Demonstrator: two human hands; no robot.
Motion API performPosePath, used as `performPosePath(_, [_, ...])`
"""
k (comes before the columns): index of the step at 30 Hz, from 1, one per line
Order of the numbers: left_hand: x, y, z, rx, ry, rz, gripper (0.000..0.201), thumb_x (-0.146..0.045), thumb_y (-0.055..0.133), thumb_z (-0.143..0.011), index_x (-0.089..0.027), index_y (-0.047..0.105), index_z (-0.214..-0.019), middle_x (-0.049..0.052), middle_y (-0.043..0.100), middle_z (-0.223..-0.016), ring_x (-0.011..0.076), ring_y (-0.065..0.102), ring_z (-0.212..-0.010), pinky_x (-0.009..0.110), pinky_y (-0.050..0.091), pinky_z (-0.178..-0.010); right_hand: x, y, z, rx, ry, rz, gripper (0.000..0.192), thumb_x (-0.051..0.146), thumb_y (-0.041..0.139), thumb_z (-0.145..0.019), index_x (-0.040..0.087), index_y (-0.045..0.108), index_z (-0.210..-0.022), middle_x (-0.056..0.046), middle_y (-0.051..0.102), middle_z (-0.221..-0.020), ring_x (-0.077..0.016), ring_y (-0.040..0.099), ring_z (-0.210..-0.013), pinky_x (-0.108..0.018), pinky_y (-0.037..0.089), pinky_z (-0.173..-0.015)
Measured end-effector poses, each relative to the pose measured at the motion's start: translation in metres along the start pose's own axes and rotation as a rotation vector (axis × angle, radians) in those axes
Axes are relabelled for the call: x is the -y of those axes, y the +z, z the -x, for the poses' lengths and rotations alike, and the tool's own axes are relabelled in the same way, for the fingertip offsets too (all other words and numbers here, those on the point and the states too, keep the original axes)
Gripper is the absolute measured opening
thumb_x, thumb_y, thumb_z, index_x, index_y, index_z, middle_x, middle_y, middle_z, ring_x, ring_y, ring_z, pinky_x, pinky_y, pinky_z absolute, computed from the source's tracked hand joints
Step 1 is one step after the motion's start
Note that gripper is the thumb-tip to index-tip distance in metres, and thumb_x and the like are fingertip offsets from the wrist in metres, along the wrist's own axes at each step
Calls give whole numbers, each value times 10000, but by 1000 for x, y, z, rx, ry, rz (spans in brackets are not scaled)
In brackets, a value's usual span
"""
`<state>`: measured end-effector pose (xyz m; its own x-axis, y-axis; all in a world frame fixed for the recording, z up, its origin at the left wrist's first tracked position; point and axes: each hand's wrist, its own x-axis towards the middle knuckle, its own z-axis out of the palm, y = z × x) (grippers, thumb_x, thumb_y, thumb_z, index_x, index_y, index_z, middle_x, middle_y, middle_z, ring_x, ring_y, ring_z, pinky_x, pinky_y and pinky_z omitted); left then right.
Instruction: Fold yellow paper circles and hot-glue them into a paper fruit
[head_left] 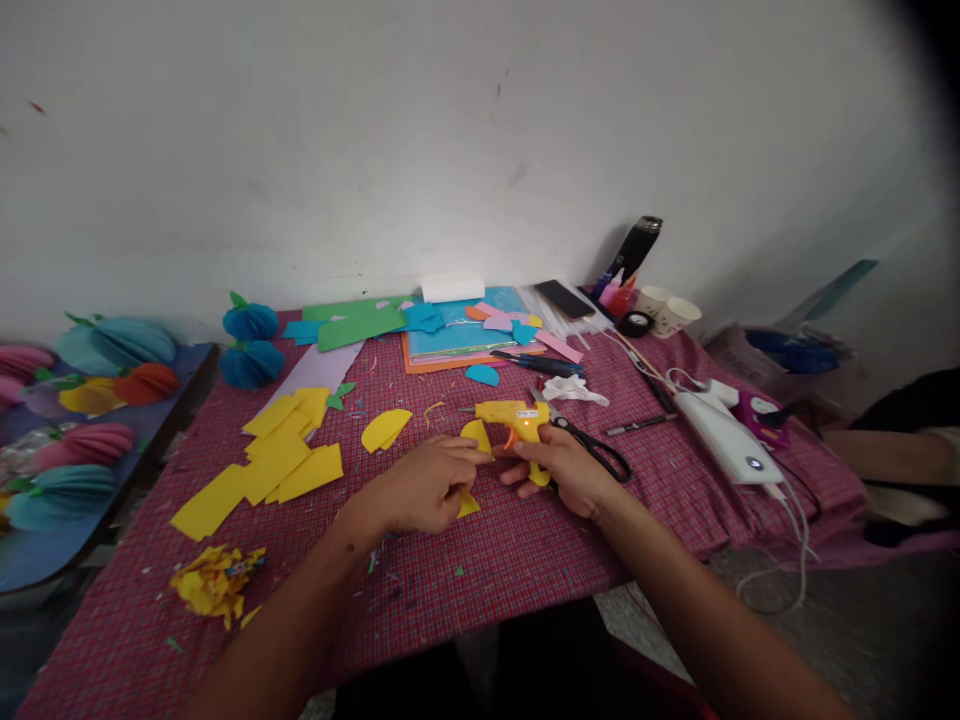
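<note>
two bare hands work at the near middle of a table covered in a red and purple checked cloth (525, 560), seen from the head camera looking down. the right hand (566, 470) is wrapped closed around the handle of a yellow plastic hot glue gun (517, 418), whose nozzle points to the left. the left hand (424, 490) pinches a folded yellow paper piece (474, 440) between thumb and fingers, holding it just beside the nozzle, near the centre of the table. black-handled scissors (589, 440) lie touching the right hand's far side. to the left of the hands lies a loose stack of yellow paper sheets (270, 465), and a crumpled heap of yellow paper scraps (214, 580) sits near the front left edge. a yellow half-circle cutout (385, 428) lies between the sheets and the hands. at the far edge rest sheets of green and blue paper (450, 335), a dark phone (564, 298) and a black metal bottle (634, 250) leaning on the white wall. two blue paper honeycomb balls (251, 345) sit at the far left corner. a white power bank (724, 435) lies to the right, well apart from the hands. another person's arm (885, 455) rests at the far right edge.
</note>
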<state>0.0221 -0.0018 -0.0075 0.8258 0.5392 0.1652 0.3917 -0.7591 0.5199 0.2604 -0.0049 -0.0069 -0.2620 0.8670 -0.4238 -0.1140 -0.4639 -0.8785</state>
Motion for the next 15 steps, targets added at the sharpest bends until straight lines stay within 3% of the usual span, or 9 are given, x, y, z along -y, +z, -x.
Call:
performPosePath(10, [1,-1,0,-49,8,36,185,-24,508,-695,-208,501,-716,73,691,-1207,230,597,-1210,409,426,-1072,-5,-3,-2,-20,-43,-37,244,232,701,-823,159,608,-1037,-131,740,-1102,-150,706,-624,-247,585,-466])
performPosePath(15, [6,-7,4,-123,-52,34,175,-38,500,-684,-207,506,-728,74,717,-1097,229,637,-1123,382,469,-1000,-6,-17,2,-63,-159,-96,241,287,771,-767,162,643,-930,-67,743,-890,-140,661,-609,-250,573,-491])
